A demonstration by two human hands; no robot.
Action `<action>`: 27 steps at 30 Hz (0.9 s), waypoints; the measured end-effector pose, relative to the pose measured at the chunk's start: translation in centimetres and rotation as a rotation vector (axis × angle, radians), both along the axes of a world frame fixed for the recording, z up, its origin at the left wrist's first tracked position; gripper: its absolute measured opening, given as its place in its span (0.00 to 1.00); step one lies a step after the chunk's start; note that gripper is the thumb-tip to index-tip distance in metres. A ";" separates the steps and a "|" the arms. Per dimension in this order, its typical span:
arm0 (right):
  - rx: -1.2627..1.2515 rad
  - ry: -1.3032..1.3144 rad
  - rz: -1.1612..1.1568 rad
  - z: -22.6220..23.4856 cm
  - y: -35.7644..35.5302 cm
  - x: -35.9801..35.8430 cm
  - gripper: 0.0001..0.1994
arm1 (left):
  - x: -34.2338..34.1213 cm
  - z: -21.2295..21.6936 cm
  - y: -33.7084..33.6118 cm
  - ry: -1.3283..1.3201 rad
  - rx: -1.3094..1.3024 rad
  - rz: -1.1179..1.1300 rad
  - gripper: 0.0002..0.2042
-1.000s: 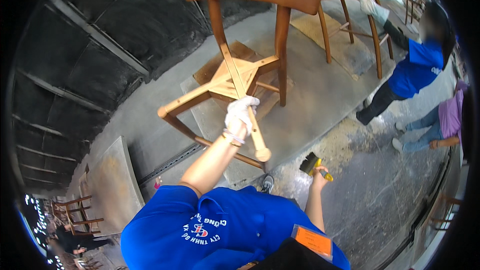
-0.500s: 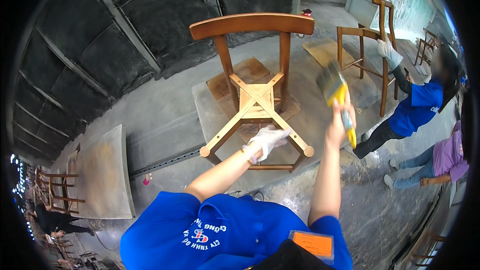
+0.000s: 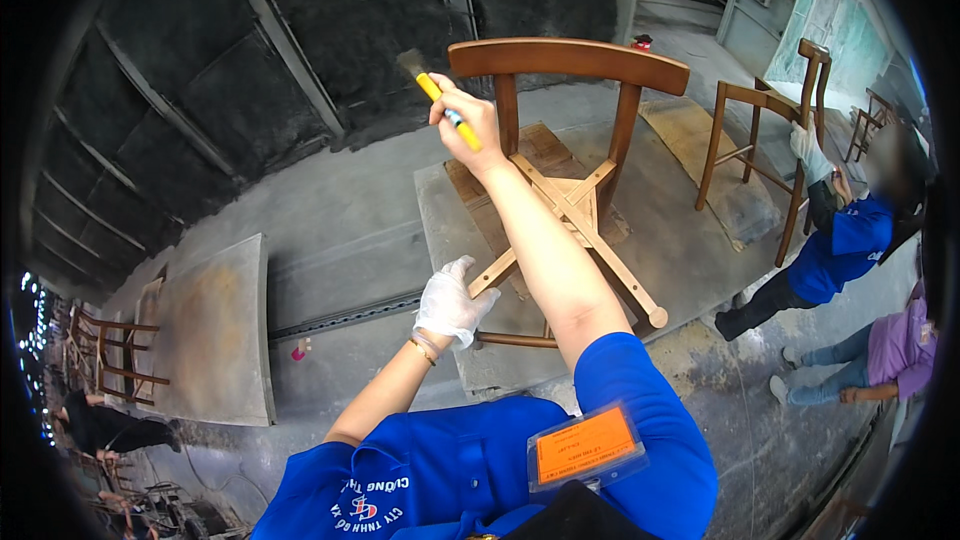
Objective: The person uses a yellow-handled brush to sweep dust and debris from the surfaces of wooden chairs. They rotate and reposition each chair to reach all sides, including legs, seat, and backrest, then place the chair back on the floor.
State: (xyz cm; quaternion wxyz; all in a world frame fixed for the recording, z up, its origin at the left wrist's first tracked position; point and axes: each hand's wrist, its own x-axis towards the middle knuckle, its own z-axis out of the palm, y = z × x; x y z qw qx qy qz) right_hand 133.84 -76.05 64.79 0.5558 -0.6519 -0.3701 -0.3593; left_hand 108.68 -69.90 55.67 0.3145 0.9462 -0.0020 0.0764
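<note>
A wooden chair [image 3: 570, 55] without a seat panel stands before me; its brown backrest is at the far side and pale crossed braces [image 3: 575, 208] fill the seat frame. My left hand [image 3: 452, 302], in a whitish glove, closes round the near left corner of that frame and hides its end. In my bare right hand [image 3: 466, 122] is a flat paintbrush [image 3: 428, 86] with a yellow handle. Its dark bristles point up and left, just beside the backrest's left end; whether they touch it I cannot tell. My right forearm crosses over the chair and covers part of the braces.
The chair stands on a grey board [image 3: 440, 210] with brown cardboard. To the right, a co-worker [image 3: 850, 240] in blue holds another chair [image 3: 735, 90]; a person in purple [image 3: 895, 345] stands nearer. A panel [image 3: 215, 340] and a chair [image 3: 125, 350] are at left, below a dark wall [image 3: 160, 70].
My right hand has swung the paintbrush from the chair's right side to the backrest's left end. My left hand has shifted left from the frame's right side to its near left corner.
</note>
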 end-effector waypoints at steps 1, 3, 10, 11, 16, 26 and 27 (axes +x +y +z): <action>0.051 0.040 0.060 -0.4 -0.7 0.4 0.08 | -0.1 -0.4 0.1 -0.031 -0.042 -0.006 0.33; 0.186 0.124 0.054 -0.2 -4.6 1.0 0.08 | 0.1 -1.0 0.2 0.001 -0.094 -0.014 0.34; 0.263 -0.223 -0.994 3.3 -21.5 0.3 0.08 | 1.4 -1.7 0.4 -0.027 -0.179 -0.114 0.31; 0.174 -0.216 -1.075 3.0 -20.8 0.2 0.07 | 1.4 -1.8 0.4 -0.018 -0.179 -0.109 0.30; -0.528 0.089 -0.459 2.4 -14.3 -0.3 0.09 | 1.8 -2.3 0.1 -0.048 -0.213 -0.086 0.28; -1.172 -0.305 -0.617 -0.6 -27.2 -3.4 0.03 | 2.0 -2.6 0.6 -0.097 -0.232 -0.096 0.29; -1.318 -0.185 -0.592 -1.7 -27.6 -3.7 0.02 | 2.1 -2.6 0.6 -0.091 -0.221 -0.086 0.28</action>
